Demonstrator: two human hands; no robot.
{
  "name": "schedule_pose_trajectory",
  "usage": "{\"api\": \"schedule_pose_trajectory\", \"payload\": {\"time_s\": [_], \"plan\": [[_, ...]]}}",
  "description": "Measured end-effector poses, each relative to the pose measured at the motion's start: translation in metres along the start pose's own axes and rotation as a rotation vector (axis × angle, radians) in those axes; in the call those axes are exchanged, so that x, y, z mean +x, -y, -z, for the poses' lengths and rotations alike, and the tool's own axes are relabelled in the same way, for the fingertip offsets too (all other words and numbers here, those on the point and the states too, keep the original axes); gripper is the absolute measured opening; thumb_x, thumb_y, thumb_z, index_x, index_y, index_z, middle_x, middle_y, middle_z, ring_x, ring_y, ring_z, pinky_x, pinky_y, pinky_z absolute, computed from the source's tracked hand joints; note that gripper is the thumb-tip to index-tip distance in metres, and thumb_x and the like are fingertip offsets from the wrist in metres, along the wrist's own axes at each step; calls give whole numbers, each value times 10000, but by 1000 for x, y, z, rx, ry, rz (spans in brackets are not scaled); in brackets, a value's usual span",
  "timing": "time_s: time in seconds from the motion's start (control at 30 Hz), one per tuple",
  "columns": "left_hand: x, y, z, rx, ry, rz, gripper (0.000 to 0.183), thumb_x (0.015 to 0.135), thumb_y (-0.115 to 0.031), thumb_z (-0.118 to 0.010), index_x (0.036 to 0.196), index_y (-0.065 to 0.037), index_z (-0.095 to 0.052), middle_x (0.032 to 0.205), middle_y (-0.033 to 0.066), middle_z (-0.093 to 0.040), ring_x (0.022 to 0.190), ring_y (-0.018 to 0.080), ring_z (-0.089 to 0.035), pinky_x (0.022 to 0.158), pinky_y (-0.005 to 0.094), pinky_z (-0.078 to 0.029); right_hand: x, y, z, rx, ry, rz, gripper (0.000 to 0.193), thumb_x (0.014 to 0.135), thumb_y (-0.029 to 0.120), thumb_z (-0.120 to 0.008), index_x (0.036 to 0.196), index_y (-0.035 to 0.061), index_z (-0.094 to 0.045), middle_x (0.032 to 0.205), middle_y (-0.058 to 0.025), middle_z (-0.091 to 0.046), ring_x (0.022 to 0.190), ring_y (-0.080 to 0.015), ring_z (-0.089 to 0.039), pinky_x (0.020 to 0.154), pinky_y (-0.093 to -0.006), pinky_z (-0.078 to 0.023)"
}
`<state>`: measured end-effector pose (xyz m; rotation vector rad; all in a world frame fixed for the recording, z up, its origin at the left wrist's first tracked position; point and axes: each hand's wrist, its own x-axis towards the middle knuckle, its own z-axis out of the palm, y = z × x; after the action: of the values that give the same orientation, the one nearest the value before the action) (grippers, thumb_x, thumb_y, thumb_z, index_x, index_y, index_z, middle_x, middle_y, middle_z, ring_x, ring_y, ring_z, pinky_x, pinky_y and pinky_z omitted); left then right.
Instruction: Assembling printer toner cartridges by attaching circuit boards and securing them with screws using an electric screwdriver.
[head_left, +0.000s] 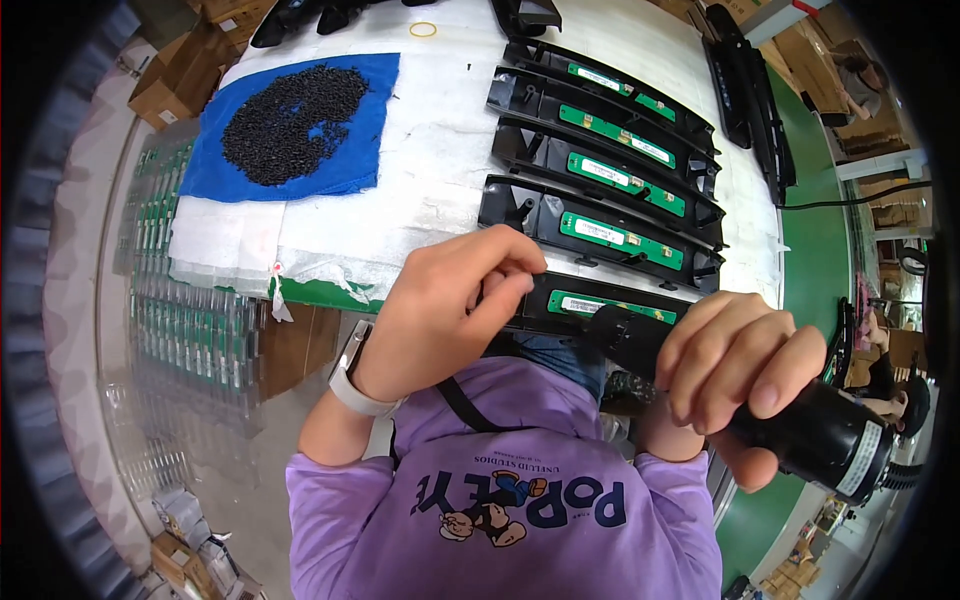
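My right hand (735, 365) is wrapped round a black electric screwdriver (825, 440), whose front end points left over the nearest black plastic housing (538, 298). A green circuit board (630, 304) lies in that housing, partly covered by the tool; the bit's tip cannot be made out. My left hand (445, 290) has its thumb and forefinger pinched together at the left end of this housing. Whatever sits between those fingertips is too small or hidden. Beyond lie several similar black housings (535, 205) in a row, each with a green board.
Many small black screws (260, 130) lie heaped on a blue cloth (355, 180) at the far left. A yellow rubber band (423, 30) rests near the back. More black parts (740, 90) lie at the right. Clear trays of boards (190, 340) stand left of the table.
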<state>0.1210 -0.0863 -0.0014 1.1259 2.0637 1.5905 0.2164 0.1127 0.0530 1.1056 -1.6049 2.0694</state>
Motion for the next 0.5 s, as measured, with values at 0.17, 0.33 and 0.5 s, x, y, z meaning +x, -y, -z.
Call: {"api": "schedule_pose_trajectory", "payload": {"time_s": [0.17,0.33,0.5], "plan": [[1,7,-1,-97,9,79,107,823,38,-555,923,26,-593,840,71,-635,776,116,-626,689,214,-485,-3,-7,-2,-36,-24,-43,461,719,210,-789,1023,19,-500,666,-100,-583,485,-238,-570,439,-340,-440],[8,18,-14,-246,-73,3,88,817,-6,-586,905,1,-595,748,53,-615,605,82,-541,551,208,-422,2,-9,-5,-163,7,-44,436,772,331,-741,982,48,-485,656,-41,-599,469,-174,-578,426,-288,-474],[2,19,-26,-468,-141,126,106,887,-29,-539,968,24,-581,804,32,-615,737,79,-599,646,194,-461,12,-15,-17,-267,-143,-79,290,702,168,-763,825,11,-552,625,-59,-583,477,-175,-565,435,-289,-447]]}}
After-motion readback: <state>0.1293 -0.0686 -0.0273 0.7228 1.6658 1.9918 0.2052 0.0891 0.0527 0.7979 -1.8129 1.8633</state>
